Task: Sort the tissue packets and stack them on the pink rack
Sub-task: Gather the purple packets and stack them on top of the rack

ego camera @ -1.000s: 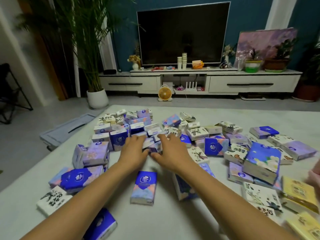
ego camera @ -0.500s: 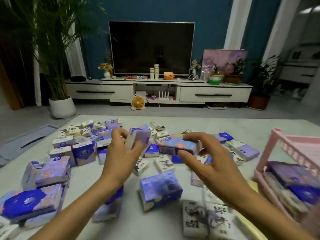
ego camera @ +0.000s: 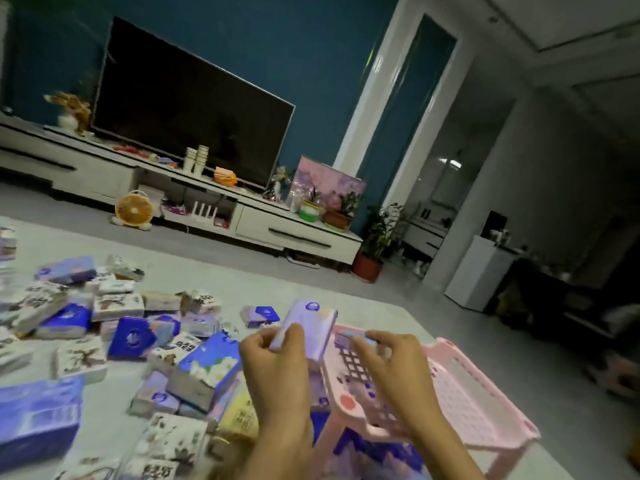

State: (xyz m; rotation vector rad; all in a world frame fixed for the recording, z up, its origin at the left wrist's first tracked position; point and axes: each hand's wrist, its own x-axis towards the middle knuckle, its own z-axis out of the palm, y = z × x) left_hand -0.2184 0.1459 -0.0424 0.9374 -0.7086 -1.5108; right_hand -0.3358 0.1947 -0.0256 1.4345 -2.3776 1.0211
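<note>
My left hand [ego camera: 277, 372] grips a lilac tissue packet [ego camera: 306, 329], held upright just left of the pink rack [ego camera: 485, 403]. My right hand [ego camera: 394, 365] pinches a small purple and blue packet [ego camera: 353, 338] low over the rack's latticed top shelf; whether it touches the shelf I cannot tell. Blue and purple packets [ego camera: 363, 448] lie on the rack's lower shelf. Several loose tissue packets [ego camera: 131, 337] in blue, purple, white and yellow cover the table to the left.
The pale table [ego camera: 311, 289] runs back toward a TV stand [ego camera: 291, 233] with a television, cups and plants. A small orange fan [ego camera: 133, 211] stands on the floor. A large blue box [ego camera: 38, 414] sits at the near left.
Both hands have carried their packets right, from above the pile to the pink rack. The view has swung right and tilted, so the rack's top shelf now shows.
</note>
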